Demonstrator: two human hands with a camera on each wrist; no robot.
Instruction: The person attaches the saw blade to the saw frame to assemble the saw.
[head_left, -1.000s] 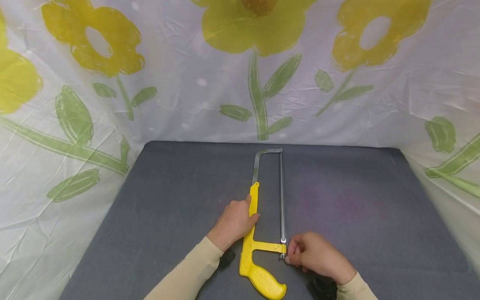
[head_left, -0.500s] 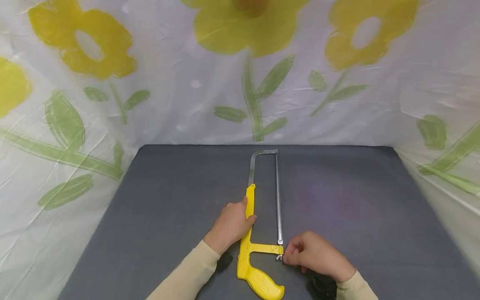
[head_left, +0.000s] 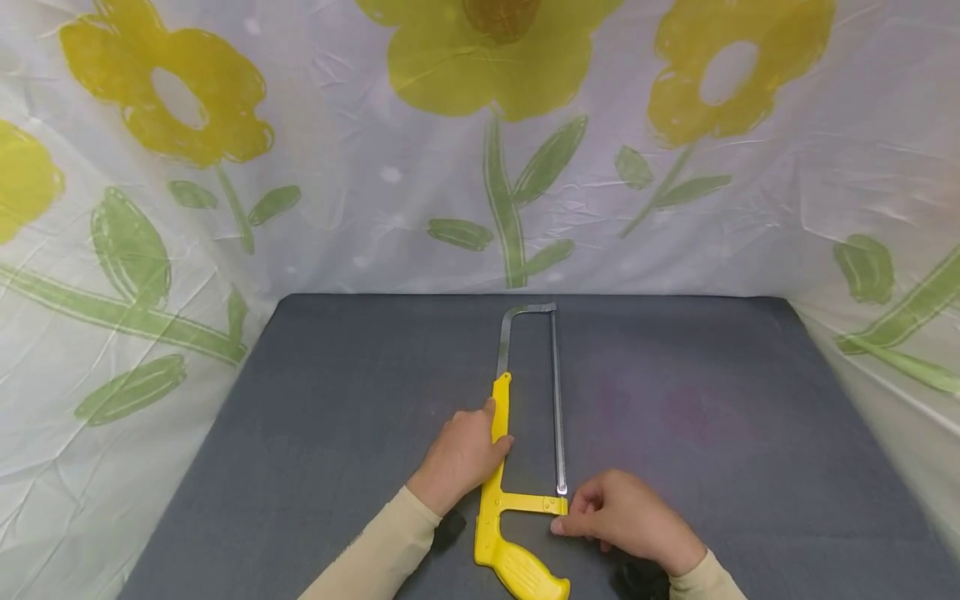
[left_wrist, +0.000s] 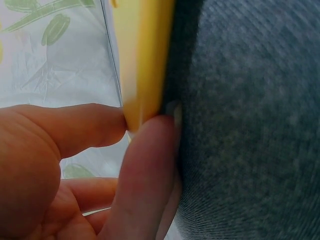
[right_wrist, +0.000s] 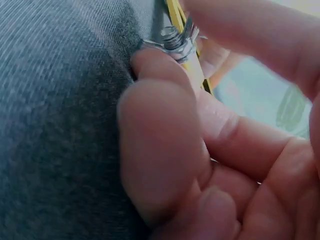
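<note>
A hacksaw (head_left: 489, 529) with a yellow frame and handle lies on the grey table, its handle toward me. Its thin metal blade (head_left: 557, 400) runs along the right side. My left hand (head_left: 459, 454) grips the frame's long yellow bar (left_wrist: 145, 60) between thumb and fingers. At the near end of the blade, my right hand (head_left: 630, 518) has its thumb and curled fingers at a silver wing nut (right_wrist: 176, 47) on a threaded screw. The head view hides that nut behind the thumb; the right wrist view shows it between thumb and fingertip.
The grey cloth-covered table (head_left: 360, 400) extends to both sides of the saw. A white curtain (head_left: 337, 208) with yellow flowers stands behind it and along both sides. Dark wrist gear (head_left: 637, 577) sits under the right wrist.
My right thumb has moved left over the wing nut, which showed beside the fingertips before. The left hand keeps its hold on the frame. The head view has shifted slightly.
</note>
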